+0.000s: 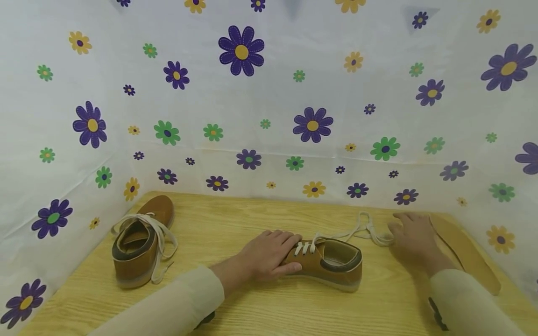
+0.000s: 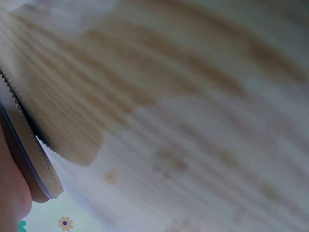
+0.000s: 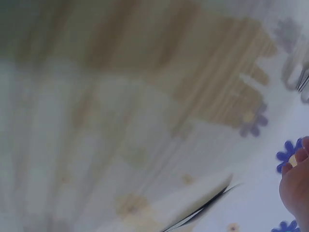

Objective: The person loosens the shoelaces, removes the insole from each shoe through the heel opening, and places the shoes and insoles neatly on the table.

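A brown lace-up shoe [image 1: 311, 270] lies on the table with its toe to the left and its dark-collared opening to the right. Over its toe my left hand [image 1: 269, 256] grips it, thumb on the near side and fingers across the top. In the left wrist view the ribbed sole [image 2: 34, 145] shows beside that hand. From the eyelets a white shoelace [image 1: 365, 228] trails right across the table. Its far end reaches my right hand [image 1: 414, 235], whose fingers lie loosely bent just above the tabletop. Right beside that hand is a tan insole [image 1: 466, 252].
At the left a second brown shoe [image 1: 136, 252] stands with its toe away from me and white laces [image 1: 161, 238] hanging loose. A white flowered sheet [image 1: 273, 93] walls the wooden table [image 1: 201, 214] at the back and both sides.
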Tool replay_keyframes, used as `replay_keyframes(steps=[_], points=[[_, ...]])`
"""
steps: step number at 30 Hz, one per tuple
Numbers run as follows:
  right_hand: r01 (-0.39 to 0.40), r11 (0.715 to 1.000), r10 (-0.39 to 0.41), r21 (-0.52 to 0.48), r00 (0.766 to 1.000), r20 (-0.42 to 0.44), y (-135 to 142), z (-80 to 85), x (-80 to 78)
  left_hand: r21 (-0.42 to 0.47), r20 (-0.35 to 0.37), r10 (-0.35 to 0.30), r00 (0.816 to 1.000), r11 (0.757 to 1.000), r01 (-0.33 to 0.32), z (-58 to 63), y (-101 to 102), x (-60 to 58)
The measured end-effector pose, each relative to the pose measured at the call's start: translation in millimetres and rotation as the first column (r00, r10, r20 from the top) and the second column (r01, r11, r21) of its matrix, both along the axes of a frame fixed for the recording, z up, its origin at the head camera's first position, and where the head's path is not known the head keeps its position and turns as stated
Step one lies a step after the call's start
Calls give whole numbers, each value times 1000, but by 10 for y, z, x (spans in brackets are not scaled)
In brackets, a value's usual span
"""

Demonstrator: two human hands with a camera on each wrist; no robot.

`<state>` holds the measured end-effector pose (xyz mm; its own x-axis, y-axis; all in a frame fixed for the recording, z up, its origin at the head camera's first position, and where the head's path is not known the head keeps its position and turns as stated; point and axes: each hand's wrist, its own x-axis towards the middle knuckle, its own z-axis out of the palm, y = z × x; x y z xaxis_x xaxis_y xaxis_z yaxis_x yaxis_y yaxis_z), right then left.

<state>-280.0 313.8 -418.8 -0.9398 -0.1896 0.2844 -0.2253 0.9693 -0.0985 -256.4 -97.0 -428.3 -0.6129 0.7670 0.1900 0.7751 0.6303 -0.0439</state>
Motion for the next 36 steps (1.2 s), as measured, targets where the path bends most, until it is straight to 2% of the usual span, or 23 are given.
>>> replay_keyframes(steps=[1,5,8,13,20,27,31,36], points=[[-5,998,5,-59,1000,8,-38,-12,-31,3,3,0,1000,1000,0,0,-6,1],[-82,983,86,-165,996,16,-155,-46,-141,4,1,1,1000,1000,-1,5,-15,9],[-147,976,153,-163,988,21,-240,-41,-184,-4,11,9,1000,1000,-9,23,-10,23],[-209,971,218,-117,973,72,-406,-24,-210,-18,33,22,999,1000,-22,56,-23,37],[-248,966,256,-76,961,108,-439,-85,-201,-23,32,18,999,1000,-17,64,-6,39],[-268,963,269,-24,963,22,-371,-71,-160,-17,16,11,1000,1000,-11,57,8,38],[-313,949,314,30,948,-48,-317,-44,-113,-4,1,9,1000,1000,-9,42,0,25],[-346,931,358,111,927,-115,-182,-85,-48,1,18,9,1000,1000,-9,31,-4,20]])
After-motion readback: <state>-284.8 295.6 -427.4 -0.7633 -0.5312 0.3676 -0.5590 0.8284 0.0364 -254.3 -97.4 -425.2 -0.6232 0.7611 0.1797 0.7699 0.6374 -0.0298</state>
